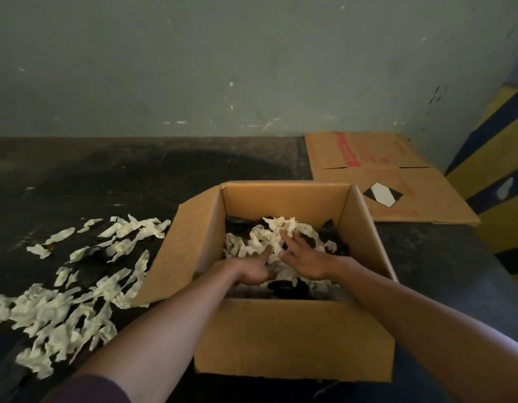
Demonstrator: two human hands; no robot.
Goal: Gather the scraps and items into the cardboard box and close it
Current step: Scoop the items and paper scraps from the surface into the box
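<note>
The open brown cardboard box [292,338] stands on the dark, scuffed tabletop [106,175], with its flaps up or folded outward, and both hands are inside it. The left hand [252,273] lies low over the contents with the thumb pointing up; its other fingers are turned away, so I cannot tell if they hold anything. The right hand [305,261] has straight, spread fingers and rests on the pale crumpled paper scraps in the box [269,237], which lie on top of some dark items [330,231]. The two hands are near each other but not touching. Many more pale paper scraps on the tabletop [57,312] are left of the box, some of them touching its left flap [179,251]. A flattened piece of brown cardboard with red print [397,181] lies behind the box on the right. I judge the step now is pressing the load down, and it is good to press flat and evenly, so that space stays for the rest. After this, the scraps outside should be swept together in big handfuls, close to the box wall, because they are light and can fall easily. The flaps can close only when the pile sits below the rim.
</note>
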